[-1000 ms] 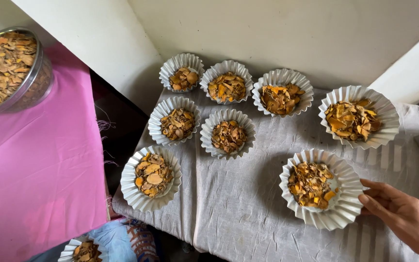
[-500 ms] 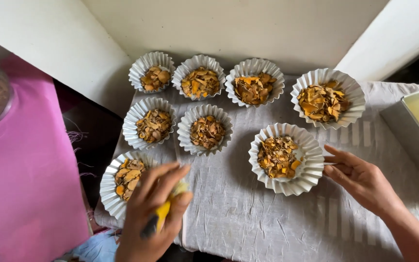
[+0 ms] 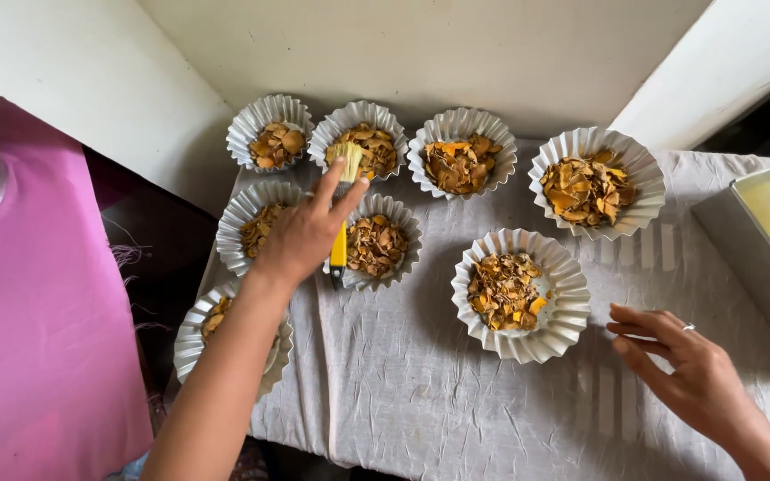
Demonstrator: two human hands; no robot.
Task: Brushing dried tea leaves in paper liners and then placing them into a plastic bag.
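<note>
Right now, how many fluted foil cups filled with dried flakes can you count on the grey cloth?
8: four across the back, two in the middle left, one centre, one front left, partly behind the arm.

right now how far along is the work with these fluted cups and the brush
Done: all eight fluted foil cups on the grey cloth hold orange-brown flakes. In hand: the left hand holds a yellow-handled brush over the back cups; the right hand rests empty on the cloth. Which cups are brushed cannot be told.
</note>
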